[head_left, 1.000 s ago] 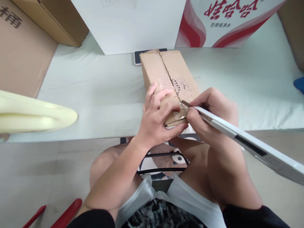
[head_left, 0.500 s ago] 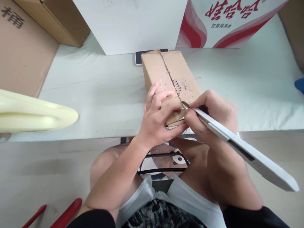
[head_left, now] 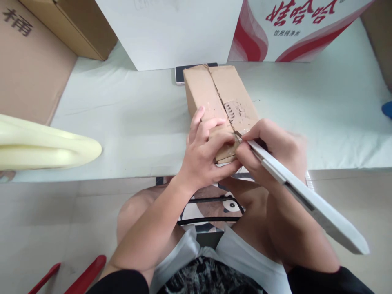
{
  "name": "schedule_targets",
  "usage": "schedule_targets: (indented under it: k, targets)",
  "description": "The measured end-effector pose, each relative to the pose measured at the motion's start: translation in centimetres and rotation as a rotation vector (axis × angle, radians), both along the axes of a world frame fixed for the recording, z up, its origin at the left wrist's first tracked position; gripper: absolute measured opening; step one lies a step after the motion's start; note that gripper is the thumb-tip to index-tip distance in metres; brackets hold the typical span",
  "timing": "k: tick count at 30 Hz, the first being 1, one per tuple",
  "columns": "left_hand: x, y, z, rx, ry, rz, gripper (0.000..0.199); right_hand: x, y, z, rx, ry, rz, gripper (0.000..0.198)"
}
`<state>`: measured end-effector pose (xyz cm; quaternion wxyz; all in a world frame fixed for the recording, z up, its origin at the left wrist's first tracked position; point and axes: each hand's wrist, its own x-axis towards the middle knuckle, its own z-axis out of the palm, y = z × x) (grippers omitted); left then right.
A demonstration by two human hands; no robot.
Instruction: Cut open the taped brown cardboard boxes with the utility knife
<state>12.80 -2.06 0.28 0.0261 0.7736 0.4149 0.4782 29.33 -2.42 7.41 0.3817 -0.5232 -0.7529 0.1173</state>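
A small brown cardboard box (head_left: 237,83) lies on the table close to its front edge, with a lengthwise seam and torn tape marks on top. My left hand (head_left: 203,149) grips the near end of the box, fingers over the top and thumb along the front face. My right hand (head_left: 275,147) is closed around a white utility knife (head_left: 303,194). The knife's short dark blade touches the seam near the front corner, just beside my left fingers. The handle slants down to the right, past my wrist.
A phone (head_left: 180,75) lies partly behind the box. Behind it stand a white carton (head_left: 171,32) and a red-and-white printed carton (head_left: 306,49). To the left are a pale yellow curved object (head_left: 61,151) and brown cartons (head_left: 33,69). The table (head_left: 147,134) is cloth-covered.
The rear end of the knife handle has swung left and slightly down, and my right hand has tilted with it. The blade stays at the seam; my left hand keeps its hold.
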Motion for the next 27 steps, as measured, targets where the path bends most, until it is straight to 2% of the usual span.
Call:
schedule_targets:
  k: [6, 15, 27]
  targets:
    - [0.19, 0.06, 0.03, 0.016, -0.053, -0.022, 0.027, -0.25, 0.03, 0.23, -0.046, -0.029, -0.027, 0.010]
    - [0.05, -0.08, -0.02, -0.026, -0.039, -0.011, 0.033, -0.12, 0.04, -0.16, -0.008, 0.044, -0.067, 0.006]
    - [-0.12, -0.22, -0.14, -0.080, -0.019, -0.001, 0.037, -0.20, -0.20, 0.06, 0.036, 0.118, 0.013, 0.012]
